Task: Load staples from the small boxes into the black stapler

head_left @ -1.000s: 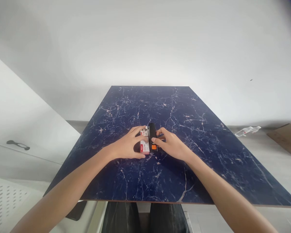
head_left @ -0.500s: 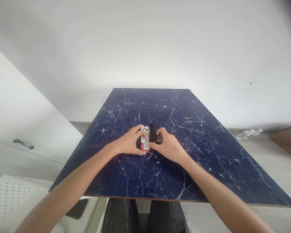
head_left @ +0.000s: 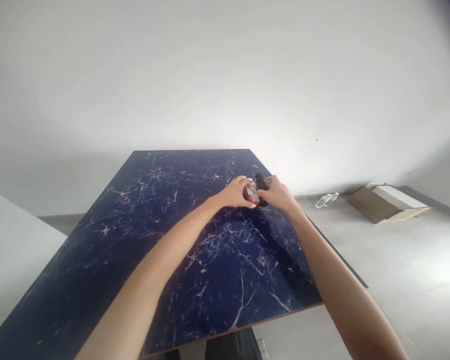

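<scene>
In the head view, my left hand [head_left: 235, 193] is curled around a small white and red printed box [head_left: 252, 194], thumb at its near end and fingers at its far end. Pressed close to the box's right side is a black elongated object [head_left: 261, 187] whose kind I cannot make out. My right hand [head_left: 278, 193] grips it from the right, with thumb and fingers closed. Both things are over the dark blue marbled table [head_left: 195, 185], near its right edge. I cannot tell whether they rest on it.
Beyond the table's right edge, a clear plastic bottle [head_left: 326, 200] lies on the pale floor. An open cardboard box [head_left: 371, 202] sits farther right by the wall [head_left: 195, 75]. Part of my dark-clad leg [head_left: 232, 345] shows below the near table edge.
My view has swung to the right, bringing more of the cardboard box into sight. Both hands, still on the box and the black object, have shifted right towards the table's right edge.
</scene>
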Demonstrator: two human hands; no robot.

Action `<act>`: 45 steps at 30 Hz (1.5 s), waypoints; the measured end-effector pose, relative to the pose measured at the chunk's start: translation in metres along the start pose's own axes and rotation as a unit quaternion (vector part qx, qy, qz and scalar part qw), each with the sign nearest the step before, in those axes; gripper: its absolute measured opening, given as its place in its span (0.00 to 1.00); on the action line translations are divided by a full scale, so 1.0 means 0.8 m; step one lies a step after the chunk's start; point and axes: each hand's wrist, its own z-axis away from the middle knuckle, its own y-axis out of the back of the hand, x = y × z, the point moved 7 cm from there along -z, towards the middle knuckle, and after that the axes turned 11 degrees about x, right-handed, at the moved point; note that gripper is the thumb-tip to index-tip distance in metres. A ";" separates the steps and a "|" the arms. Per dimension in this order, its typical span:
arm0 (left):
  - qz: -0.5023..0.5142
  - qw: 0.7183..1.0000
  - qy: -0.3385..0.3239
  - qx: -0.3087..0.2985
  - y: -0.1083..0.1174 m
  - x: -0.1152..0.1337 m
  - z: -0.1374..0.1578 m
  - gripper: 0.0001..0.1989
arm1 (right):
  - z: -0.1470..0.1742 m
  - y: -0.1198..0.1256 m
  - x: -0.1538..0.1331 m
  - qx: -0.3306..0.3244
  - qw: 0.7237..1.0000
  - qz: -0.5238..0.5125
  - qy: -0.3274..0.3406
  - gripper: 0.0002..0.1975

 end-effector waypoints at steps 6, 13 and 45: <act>0.012 0.999 0.011 -0.038 -0.081 0.003 -0.087 0.40 | -0.062 0.004 0.089 0.019 0.996 0.019 -0.083 0.29; -0.015 1.000 0.025 0.000 -0.068 0.004 -0.037 0.44 | -0.046 0.007 0.095 0.075 0.993 0.008 -0.091 0.18; -0.093 0.988 0.057 -0.111 0.134 0.031 0.328 0.27 | 0.251 -0.105 -0.219 -0.294 0.827 -0.143 0.458 0.40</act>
